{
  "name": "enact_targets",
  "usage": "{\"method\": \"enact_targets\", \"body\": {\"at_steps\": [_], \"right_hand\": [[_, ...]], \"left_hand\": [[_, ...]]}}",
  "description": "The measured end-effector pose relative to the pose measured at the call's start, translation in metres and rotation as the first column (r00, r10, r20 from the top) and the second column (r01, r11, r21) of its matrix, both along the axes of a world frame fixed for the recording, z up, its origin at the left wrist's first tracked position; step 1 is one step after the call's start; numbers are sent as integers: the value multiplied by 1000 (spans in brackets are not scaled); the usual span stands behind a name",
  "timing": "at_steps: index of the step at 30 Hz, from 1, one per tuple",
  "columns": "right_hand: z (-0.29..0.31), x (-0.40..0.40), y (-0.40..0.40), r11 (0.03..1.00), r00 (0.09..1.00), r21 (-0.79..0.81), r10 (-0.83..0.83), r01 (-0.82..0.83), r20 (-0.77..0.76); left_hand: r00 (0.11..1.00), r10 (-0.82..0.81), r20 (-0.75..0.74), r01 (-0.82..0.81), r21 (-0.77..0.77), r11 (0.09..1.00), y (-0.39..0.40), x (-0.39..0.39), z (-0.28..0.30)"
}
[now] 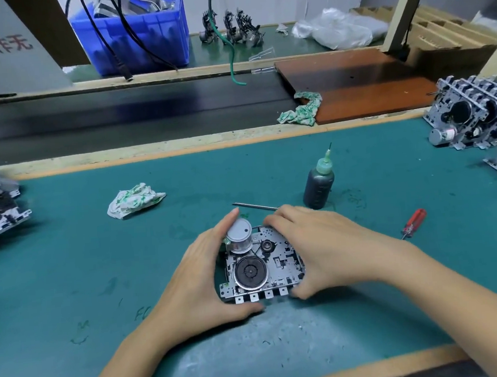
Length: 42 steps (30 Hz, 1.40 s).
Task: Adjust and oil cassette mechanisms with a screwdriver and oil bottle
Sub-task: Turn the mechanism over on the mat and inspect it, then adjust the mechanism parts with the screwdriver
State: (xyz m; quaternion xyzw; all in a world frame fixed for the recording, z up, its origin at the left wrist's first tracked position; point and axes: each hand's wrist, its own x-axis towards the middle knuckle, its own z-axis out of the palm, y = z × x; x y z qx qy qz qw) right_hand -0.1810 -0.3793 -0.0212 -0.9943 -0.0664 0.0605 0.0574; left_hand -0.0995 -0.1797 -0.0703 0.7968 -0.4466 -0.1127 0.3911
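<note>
Both hands are wrapped around one mechanism (pixel 261 265) sitting on the green counter (pixel 372 312), dead centre: left hand (pixel 201 285) curls round its left edge with the thumb under the front tabs, right hand (pixel 324 247) grips the right side, fingers (pixel 277 217) hooked over the back corner. So neither tool is in hand yet. The oil bottle (pixel 319 183) stands just behind the right hand, and that's my worry: its needle tip is up, so a careless lift of that wrist could probably knock it over onto the mat. The screwdriver (pixel 414 222) lies well off to the right, near enough to grab. A thin metal rod (pixel 256 206) pokes out behind the fingers; can't tell what it belongs to. The right hand hides the mechanism's right edge, and the stacks of mechanisms at both sides are cut off by the frame.
</note>
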Motion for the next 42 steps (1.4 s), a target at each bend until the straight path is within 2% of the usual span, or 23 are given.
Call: {"method": "enact_targets", "body": {"at_steps": [2,4,6,7,8,10,12,13,14,15,16,18,20,22,23,26,29,32,34,37,39,40,42], "right_hand": [[3,3,-4,999,1000,50,-15,15,5],[10,6,-11,985,998,162,-53,56,-23],[16,9,-16,914,990,390,-77,116,-115],[16,9,-16,816,981,558,-58,154,-185],[15,9,-13,662,967,727,12,183,-254],[10,9,-3,303,925,921,211,245,-315],[0,9,9,-18,869,939,385,344,-311],[-6,11,14,-122,851,919,439,375,-289],[-13,13,18,-171,855,904,430,392,-289],[-17,15,21,-166,867,898,377,408,-324],[-19,16,23,-131,878,898,306,420,-367],[-23,18,22,-57,908,914,161,401,-388],[-25,22,16,-24,944,945,-30,327,-328],[-23,23,10,102,958,972,-217,212,-187],[-24,24,7,165,955,969,-266,182,-134],[-28,25,10,279,955,943,-278,181,-101],[-33,26,17,396,922,901,-386,176,-10],[-34,32,20,732,827,658,-472,175,306],[-36,40,21,875,829,417,-414,247,376],[-40,57,20,927,880,134,-375,350,292],[-42,62,17,931,899,19,-358,365,253],[-41,61,14,933,905,37,-357,358,232],[-37,51,8,909,914,251,-377,334,151]], "left_hand": [[995,31,-91,-38,-80,996,-2,0,1],[961,28,-274,-82,-187,979,-4,5,4],[814,-114,-570,-80,-303,950,-7,14,12],[682,-266,-681,-29,-389,921,-10,18,16],[550,-383,-742,6,-455,890,-12,21,19],[334,-417,-845,-36,-454,890,-20,20,24],[148,-403,-903,-147,-423,894,-25,23,17],[83,-455,-887,-167,-463,871,-27,21,15],[21,-521,-853,-175,-516,838,-28,18,14],[-54,-567,-822,-192,-549,813,-28,16,14],[-73,-576,-814,-190,-555,810,-27,17,15],[-48,-608,-793,-163,-594,788,-28,19,16],[-28,-645,-764,-190,-630,753,-27,23,15],[-42,-672,-739,-239,-646,725,-25,30,12],[-28,-660,-751,-263,-631,729,-24,33,11],[107,-585,-804,-277,-589,759,-21,41,11],[170,-555,-814,-271,-580,768,-17,48,9],[184,-560,-808,-315,-588,745,-12,57,9],[222,-528,-819,-334,-573,748,-9,61,8],[208,-518,-829,-353,-558,751,-8,62,8],[169,-529,-831,-369,-551,748,-8,61,9],[153,-534,-831,-373,-549,748,-9,60,9],[114,-535,-837,-394,-533,749,-12,56,10]]}}
